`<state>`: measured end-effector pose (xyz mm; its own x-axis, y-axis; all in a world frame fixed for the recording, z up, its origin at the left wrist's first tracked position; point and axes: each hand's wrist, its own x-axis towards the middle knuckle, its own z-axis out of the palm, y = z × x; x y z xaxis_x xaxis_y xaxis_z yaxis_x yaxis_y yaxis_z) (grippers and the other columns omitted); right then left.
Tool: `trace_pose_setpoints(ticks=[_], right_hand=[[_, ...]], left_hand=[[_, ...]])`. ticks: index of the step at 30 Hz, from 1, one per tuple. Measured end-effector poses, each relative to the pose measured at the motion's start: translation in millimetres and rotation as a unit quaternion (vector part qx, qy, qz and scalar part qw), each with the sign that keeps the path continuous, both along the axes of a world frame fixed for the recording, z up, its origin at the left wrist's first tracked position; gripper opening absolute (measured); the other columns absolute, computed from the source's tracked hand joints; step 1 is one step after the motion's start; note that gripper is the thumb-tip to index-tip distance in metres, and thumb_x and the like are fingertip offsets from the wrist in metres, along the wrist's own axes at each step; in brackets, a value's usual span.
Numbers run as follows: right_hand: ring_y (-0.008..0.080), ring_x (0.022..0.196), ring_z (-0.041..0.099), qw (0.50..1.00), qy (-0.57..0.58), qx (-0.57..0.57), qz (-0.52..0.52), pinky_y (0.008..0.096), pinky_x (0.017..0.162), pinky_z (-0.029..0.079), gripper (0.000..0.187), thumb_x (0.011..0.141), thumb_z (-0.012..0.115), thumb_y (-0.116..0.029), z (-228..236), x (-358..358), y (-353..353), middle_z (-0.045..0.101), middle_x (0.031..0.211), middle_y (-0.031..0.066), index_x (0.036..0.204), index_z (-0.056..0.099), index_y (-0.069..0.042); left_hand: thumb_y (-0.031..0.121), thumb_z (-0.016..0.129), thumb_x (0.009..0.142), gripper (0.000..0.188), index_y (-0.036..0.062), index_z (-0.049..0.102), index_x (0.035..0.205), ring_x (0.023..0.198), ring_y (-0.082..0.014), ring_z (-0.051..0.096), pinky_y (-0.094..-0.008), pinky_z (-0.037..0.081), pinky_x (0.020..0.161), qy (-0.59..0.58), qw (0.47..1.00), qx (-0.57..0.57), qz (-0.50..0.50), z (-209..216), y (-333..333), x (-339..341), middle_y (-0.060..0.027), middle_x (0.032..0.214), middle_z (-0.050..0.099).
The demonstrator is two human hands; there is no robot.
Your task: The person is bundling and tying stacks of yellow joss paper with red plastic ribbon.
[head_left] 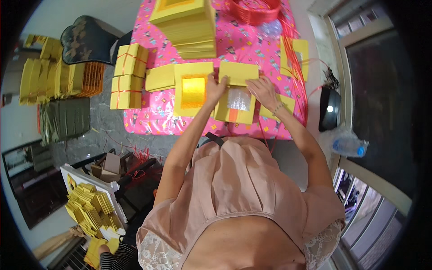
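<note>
While two hands (pixel 217 88) (pixel 264 93) touch yellow paper (pixel 239 71), two tied bundles (pixel 126 60) (pixel 124 92) lie left.

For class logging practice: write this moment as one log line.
left hand: on yellow paper | right hand: on same paper | tied yellow bundles: further left

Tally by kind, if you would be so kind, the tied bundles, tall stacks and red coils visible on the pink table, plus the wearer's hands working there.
Tied bundles: 2
Tall stack: 1
Red coil: 1
Hands (left hand, right hand): 2
Total: 6
</note>
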<state>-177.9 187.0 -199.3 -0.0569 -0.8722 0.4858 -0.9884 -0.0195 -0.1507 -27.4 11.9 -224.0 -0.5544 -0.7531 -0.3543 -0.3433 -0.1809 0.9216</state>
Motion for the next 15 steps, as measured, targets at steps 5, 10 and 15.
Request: trace_pose_setpoints(ticks=[5,10,15], right_hand=[[0.0255,0.101,0.058,0.996,-0.077,-0.004,-0.055,0.0411,0.092,0.043,0.030,0.084,0.069,-0.018,10,4,25,0.062,0.109,0.0083,0.112,0.064,-0.006],[0.0263,0.108,0.057,0.862,-0.392,-0.119,-0.299,0.0372,0.095,0.044,0.051,0.091,0.067,-0.024,6,10,62,0.051,0.127,0.0165,0.133,0.048,-0.002],[0.0126,0.097,0.059,0.599,-0.750,-0.124,-0.252,0.0277,0.086,0.048,0.033,0.097,0.057,-0.014,0,5,124,0.063,0.107,0.0053,0.127,0.052,-0.001]], left_hand=[[-0.001,0.062,0.084,0.063,-0.0008,0.030,0.138,0.086,-0.0212,0.066,-0.0348,0.060,0.063,0.098,0.983,0.149,0.043,18,21,-18,-0.0138,0.108,0.059],[-0.002,0.061,0.085,0.058,0.0032,0.035,0.137,0.084,-0.0198,0.066,-0.0335,0.059,0.063,0.165,0.969,0.179,-0.032,38,55,-26,-0.0117,0.104,0.064],[0.002,0.064,0.087,0.053,0.0044,0.043,0.135,0.090,-0.0148,0.065,-0.0298,0.054,0.070,0.180,0.960,0.126,-0.176,23,105,-36,-0.0083,0.104,0.066]])
